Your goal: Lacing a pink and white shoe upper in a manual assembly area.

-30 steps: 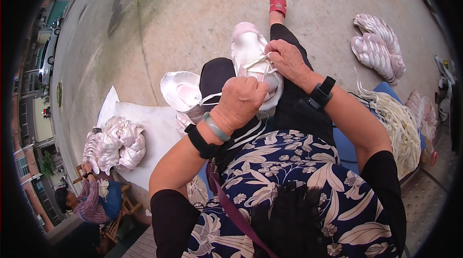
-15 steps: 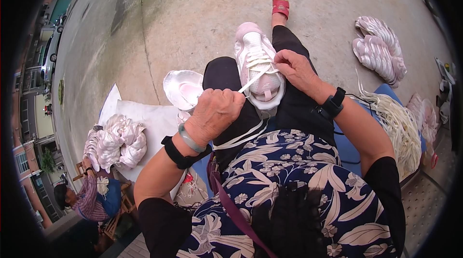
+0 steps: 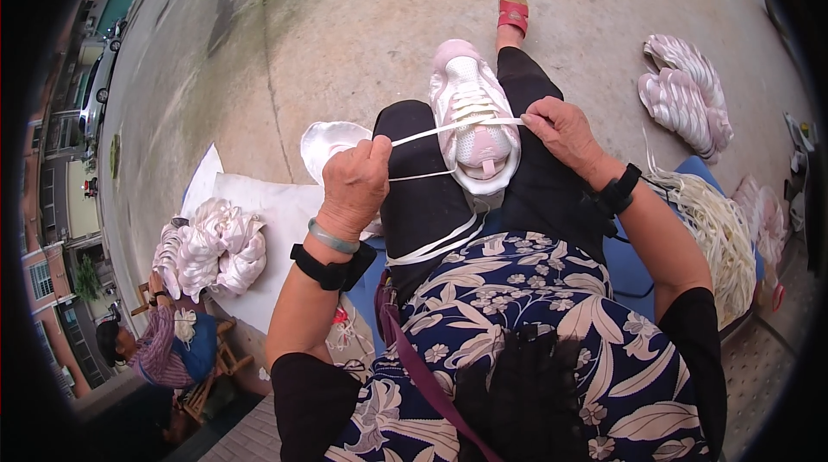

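Note:
A pink-and-white sneaker (image 3: 461, 74) sits between my knees, its toe pointing away from me. White lacing crosses its front. My left hand (image 3: 354, 190) is closed round a flat white shoelace (image 3: 423, 133), which runs taut from the upper eyelets over my left thigh. On the other side of the shoe, my right hand (image 3: 562, 136) pinches a short stretch of lace between thumb and fingers. A thinner strand also runs from near the shoe's collar toward my left hand. Loose lace lies across my left thigh.
A bunch of white laces (image 3: 711, 238) lies at my right on something blue. Bundled pink-white shoe pieces (image 3: 686, 91) rest on the concrete at far right, more (image 3: 220, 246) on a white sheet (image 3: 276, 212) at left. Another person (image 3: 164, 341) sits at lower left.
My left hand has drawn away to the left, pulling the lace into a longer, straighter line. My right hand has shifted right, and a lace stretch now shows between it and the shoe.

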Tool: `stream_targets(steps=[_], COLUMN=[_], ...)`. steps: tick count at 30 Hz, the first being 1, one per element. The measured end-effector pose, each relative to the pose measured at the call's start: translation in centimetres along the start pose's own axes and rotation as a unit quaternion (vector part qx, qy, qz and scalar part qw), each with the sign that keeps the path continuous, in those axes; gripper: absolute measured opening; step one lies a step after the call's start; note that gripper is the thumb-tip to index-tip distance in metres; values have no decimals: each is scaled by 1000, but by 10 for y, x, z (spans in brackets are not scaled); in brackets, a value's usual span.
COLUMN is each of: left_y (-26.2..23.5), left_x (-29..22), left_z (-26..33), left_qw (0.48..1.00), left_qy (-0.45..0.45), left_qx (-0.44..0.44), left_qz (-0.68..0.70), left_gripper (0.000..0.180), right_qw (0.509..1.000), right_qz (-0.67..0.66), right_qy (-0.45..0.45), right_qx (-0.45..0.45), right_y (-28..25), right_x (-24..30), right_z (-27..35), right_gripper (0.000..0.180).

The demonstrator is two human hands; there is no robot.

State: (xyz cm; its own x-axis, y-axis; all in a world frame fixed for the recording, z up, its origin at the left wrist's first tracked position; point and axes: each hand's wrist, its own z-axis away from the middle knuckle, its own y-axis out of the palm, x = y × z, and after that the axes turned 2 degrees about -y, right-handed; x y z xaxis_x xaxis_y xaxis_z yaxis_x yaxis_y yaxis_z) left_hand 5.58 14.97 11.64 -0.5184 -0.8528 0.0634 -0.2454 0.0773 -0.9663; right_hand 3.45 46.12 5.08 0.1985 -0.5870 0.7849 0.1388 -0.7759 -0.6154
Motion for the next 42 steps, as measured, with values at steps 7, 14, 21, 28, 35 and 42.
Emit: stream_targets(steps=[7, 14, 21, 28, 35, 42], left_y=[-27, -26, -6, 44, 57, 22], left_x=[-12, -16, -62, -119, -131, -104], left_z=[-24, -35, -47, -91, -118, -109], left_qw=[985, 979, 962, 953, 937, 844], left_qy=[111, 124, 64, 56, 9, -62], left_qx=[-127, -161, -104, 62, 239, 154], left_qz=[32, 35, 243, 292, 254, 511], left_gripper=[22, 24, 16, 12, 12, 18], right_qw=[989, 910, 847, 861, 825, 809], right_qz=[-96, -333, -531, -493, -524, -529], right_qy=[-115, -58, -34, -6, 52, 87], right_qx=[19, 242, 10, -124, -206, -240], right_y=[23, 7, -105, -188, -217, -222], right_x=[46, 91, 48, -5, -59, -97], right_z=[-43, -51, -49, -11, 40, 66], right_gripper=[23, 28, 26, 30, 28, 27])
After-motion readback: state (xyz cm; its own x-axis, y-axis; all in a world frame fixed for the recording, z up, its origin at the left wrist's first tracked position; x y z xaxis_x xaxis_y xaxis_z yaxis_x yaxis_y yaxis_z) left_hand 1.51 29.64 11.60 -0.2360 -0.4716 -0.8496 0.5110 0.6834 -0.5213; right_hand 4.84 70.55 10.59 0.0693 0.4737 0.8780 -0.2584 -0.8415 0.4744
